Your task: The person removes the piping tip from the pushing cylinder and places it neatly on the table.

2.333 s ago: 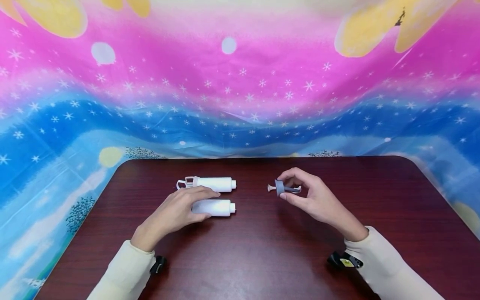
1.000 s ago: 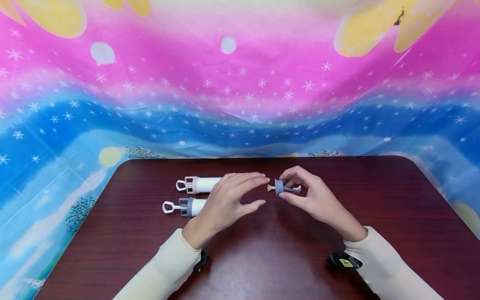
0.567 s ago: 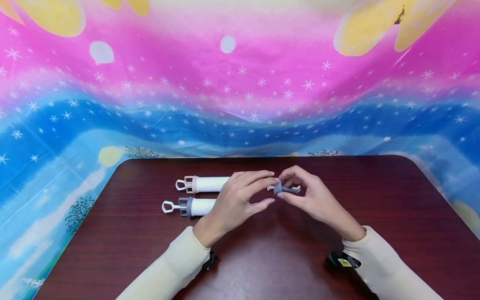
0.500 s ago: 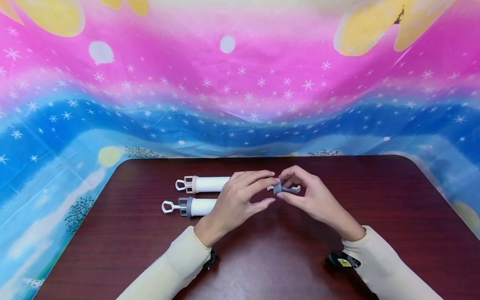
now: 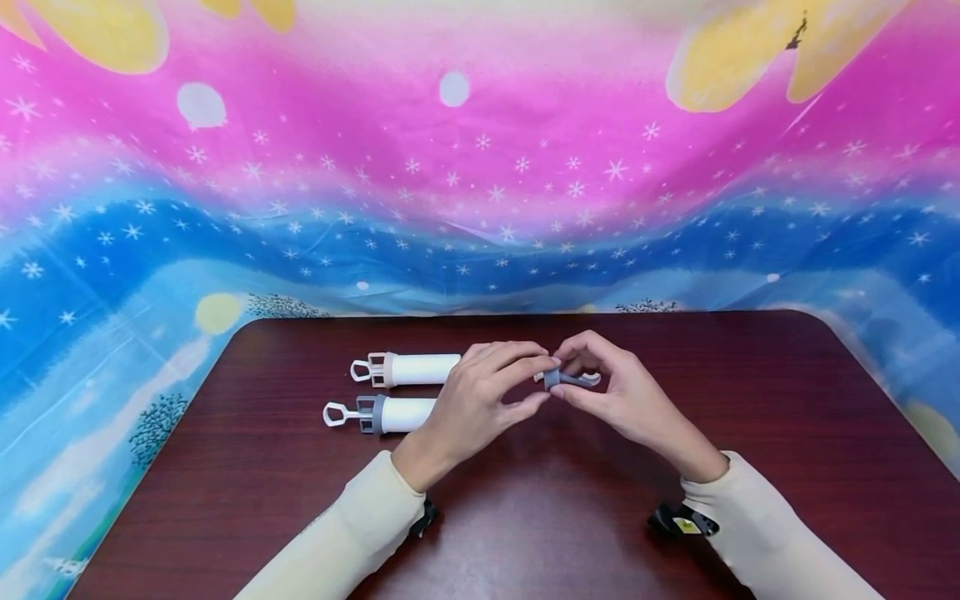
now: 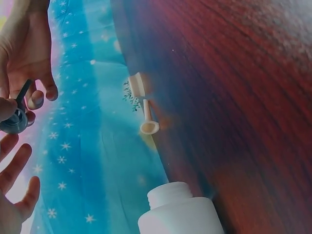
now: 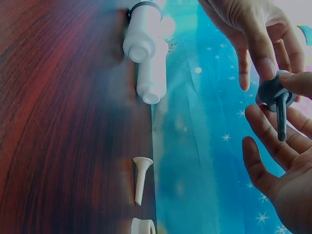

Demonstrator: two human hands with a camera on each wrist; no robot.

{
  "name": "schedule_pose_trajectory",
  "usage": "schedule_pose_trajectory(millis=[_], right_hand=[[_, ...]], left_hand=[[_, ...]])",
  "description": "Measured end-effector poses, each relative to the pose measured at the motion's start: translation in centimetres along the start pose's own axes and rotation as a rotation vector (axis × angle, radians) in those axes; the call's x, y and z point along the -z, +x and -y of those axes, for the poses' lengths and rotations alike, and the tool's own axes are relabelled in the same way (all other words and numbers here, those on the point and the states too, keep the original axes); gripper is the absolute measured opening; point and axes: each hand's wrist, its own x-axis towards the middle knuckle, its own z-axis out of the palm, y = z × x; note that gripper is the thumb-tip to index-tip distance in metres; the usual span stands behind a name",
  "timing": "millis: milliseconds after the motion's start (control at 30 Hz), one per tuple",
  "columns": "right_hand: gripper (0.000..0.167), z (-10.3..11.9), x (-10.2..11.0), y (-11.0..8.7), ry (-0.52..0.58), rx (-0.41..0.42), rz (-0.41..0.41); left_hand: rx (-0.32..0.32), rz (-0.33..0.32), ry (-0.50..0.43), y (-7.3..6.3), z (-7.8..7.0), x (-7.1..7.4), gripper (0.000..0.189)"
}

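A grey nozzle cap [image 5: 552, 377], a short ring with a narrow stem, is between my two hands above the table. My right hand [image 5: 626, 392] pinches it between thumb and fingers, the stem pointing back toward its palm. From the other side the fingers and thumb of my left hand [image 5: 476, 400] close on the ring. The ring's open side shows in the left wrist view, its stem [image 7: 282, 117] in the right wrist view. Two white syringe-like tubes [image 5: 423, 368] with threaded necks lie left; my left hand hides their right ends in the head view.
A cream funnel-shaped nozzle [image 7: 141, 180] and a cream ring [image 6: 138, 84] lie on the table beyond the hands. White loop handles [image 5: 341, 413] stick out from the tubes' left ends. A patterned cloth [image 5: 487, 167] hangs behind the dark wooden table [image 5: 510, 533].
My left hand has left the near tube, moved right and closed on the grey nozzle cap. The cap has shifted slightly left; my right hand keeps its grip in nearly the same place.
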Motion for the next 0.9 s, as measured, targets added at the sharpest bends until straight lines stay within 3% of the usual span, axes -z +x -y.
schedule_pose_trajectory(millis=[267, 900], right_hand=[[0.030, -0.1, 0.3, -0.3, -0.054, -0.018, -0.007], [0.019, -0.6, 0.3, -0.7, -0.066, -0.011, -0.010]], left_hand=[[0.018, 0.019, -0.024, 0.0, 0.1, 0.6, 0.038], [0.048, 0.029, -0.069, -0.3, 0.5, 1.6, 0.040]])
